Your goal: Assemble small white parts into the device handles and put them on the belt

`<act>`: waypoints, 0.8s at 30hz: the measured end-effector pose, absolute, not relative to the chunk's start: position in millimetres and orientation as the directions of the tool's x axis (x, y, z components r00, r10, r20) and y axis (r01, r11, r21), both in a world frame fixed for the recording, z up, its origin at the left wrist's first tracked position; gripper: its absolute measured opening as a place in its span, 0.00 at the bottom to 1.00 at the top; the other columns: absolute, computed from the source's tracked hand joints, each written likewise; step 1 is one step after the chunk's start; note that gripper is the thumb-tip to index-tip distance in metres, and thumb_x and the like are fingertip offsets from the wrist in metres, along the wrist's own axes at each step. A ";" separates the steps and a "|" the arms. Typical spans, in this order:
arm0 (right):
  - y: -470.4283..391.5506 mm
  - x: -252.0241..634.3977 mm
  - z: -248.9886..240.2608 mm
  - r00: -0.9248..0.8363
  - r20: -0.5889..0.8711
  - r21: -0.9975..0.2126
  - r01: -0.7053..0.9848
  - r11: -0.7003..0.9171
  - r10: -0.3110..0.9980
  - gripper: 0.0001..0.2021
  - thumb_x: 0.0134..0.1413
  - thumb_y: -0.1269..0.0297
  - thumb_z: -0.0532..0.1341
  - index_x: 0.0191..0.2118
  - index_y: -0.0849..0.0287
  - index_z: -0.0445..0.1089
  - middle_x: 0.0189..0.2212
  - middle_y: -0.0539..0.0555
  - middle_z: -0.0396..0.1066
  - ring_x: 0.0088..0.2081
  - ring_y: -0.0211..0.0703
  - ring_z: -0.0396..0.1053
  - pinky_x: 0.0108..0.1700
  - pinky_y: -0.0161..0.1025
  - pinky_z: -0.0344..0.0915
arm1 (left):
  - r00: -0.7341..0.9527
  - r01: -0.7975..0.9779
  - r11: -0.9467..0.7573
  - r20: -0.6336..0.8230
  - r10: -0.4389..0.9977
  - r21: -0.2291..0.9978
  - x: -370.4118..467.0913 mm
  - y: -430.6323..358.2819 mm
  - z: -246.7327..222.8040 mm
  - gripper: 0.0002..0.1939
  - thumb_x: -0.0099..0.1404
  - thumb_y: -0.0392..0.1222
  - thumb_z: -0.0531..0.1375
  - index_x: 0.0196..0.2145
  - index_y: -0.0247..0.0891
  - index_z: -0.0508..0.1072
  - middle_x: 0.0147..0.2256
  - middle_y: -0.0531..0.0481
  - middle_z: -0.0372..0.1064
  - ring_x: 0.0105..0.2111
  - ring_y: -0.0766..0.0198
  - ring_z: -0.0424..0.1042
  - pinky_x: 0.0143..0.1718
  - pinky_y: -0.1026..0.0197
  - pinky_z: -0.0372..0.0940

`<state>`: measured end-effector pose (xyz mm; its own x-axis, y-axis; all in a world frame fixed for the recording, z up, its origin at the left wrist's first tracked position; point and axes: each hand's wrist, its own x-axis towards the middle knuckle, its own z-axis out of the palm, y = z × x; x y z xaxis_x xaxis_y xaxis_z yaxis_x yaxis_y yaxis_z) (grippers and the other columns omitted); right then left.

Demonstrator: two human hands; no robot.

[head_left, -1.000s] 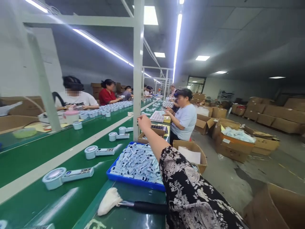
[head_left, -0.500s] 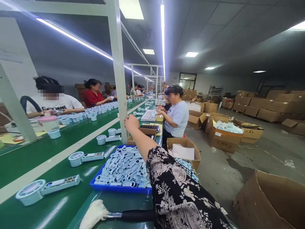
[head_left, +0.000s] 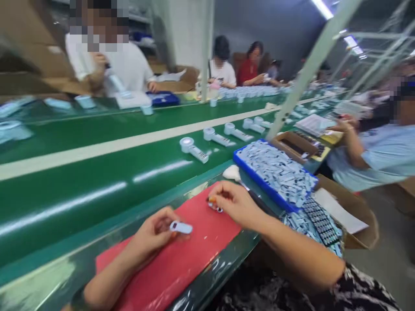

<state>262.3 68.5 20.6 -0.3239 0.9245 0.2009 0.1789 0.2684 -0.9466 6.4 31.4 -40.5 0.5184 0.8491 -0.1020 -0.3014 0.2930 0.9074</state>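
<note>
L hand (head_left: 155,229) pinches pale-blue oblong plastic piece w/ dark window (head_left: 184,228) above flat red mat (head_left: 194,255); long axis approx. L-to-R, free end pointing R. R hand (head_left: 238,202), fwd & R of it, well apart, pinches small white-and-dark part (head_left: 216,208), blurred. L hand nearer body.

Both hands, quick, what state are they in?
Left hand: closed, holding a light-blue piece.
Right hand: closed on a small part, too blurred to identify.
</note>
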 end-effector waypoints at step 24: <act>5.5 210.9 -0.3 -0.321 0.257 -0.885 0.301 0.355 0.912 0.05 0.64 0.64 0.60 0.36 0.51 0.73 0.31 0.49 0.72 0.33 0.40 0.68 0.34 0.39 0.65 | 0.517 -0.324 0.267 -0.067 0.854 0.907 7.9 17.0 -35.3 0.14 0.58 0.42 0.73 0.42 0.38 0.82 0.38 0.45 0.80 0.35 0.66 0.77 0.40 0.66 0.71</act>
<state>210.9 5.5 -0.3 -0.3205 0.9117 0.2570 0.3007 0.3552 -0.8851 7.9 17.0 -35.3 0.5166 0.8536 -0.0666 -0.3243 0.2671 0.9075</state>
